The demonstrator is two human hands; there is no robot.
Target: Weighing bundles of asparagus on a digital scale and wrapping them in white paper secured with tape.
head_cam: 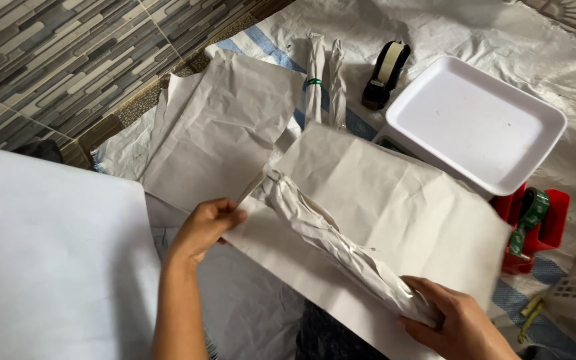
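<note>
1. The long crumpled grey paper-wrapped bundle (pixel 341 250) lies on a flat grey paper sheet (pixel 401 200), its long axis running from ten o'clock down to four o'clock.
2. The right hand (pixel 458 323) grasps the bundle's lower end; the left hand (pixel 205 227) pinches the sheet's edge near the upper end.
3. At twelve o'clock lie two slim paper-wrapped rolls (pixel 325 80), one with a green band, beside a black tape dispenser (pixel 385 73).
4. At two o'clock sits a white rectangular plastic tray (pixel 478 123); at three o'clock, a red dispenser with green tape (pixel 535 223).
5. More loose grey paper sheets (pixel 221 127) lie at eleven o'clock.
6. Everything rests on a white woven ground sheet (pixel 435 27) beside a striped tiled wall (pixel 55 60).
</note>
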